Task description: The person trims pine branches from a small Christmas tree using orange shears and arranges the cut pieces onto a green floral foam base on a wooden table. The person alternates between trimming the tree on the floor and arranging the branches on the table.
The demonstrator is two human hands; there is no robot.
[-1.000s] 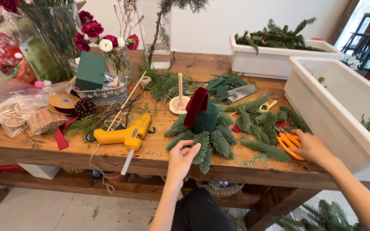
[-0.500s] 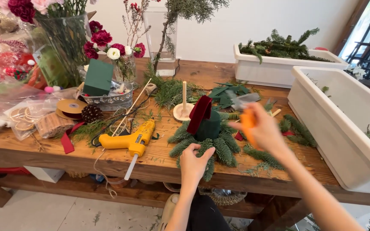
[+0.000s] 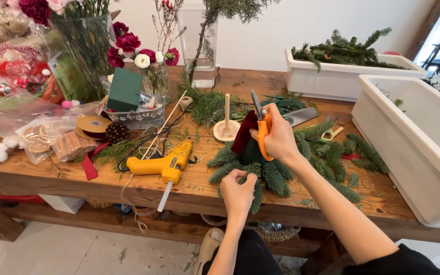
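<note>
Clenched around the orange handles, the right hand [image 3: 280, 137] holds a pair of scissors [image 3: 260, 122] with the blades pointing up, just above the fir arrangement [image 3: 260, 170]. Below it, the left hand [image 3: 238, 189] pinches one of the short green sprigs at the near edge of that arrangement, fingertips closed on the tip. The arrangement sits at the front of the wooden table [image 3: 189, 183], a ring of fir sprigs spread around a dark green core with a piece of dark red cloth [image 3: 244, 132] rising from it.

The sprigs look light and springy, with soft needles that shed if tugged; a hold close to the stem seems surer than one at the needle tips.

Left of it lies a yellow glue gun [image 3: 161, 164], its nozzle hanging over the table edge. Behind stand a small wooden peg stand [image 3: 226, 127], a pine cone [image 3: 117, 132] and a spool of ribbon [image 3: 93, 124]. Loose fir cuttings [image 3: 342, 153] lie to the right, beside a long white planter box [image 3: 408, 137].
</note>
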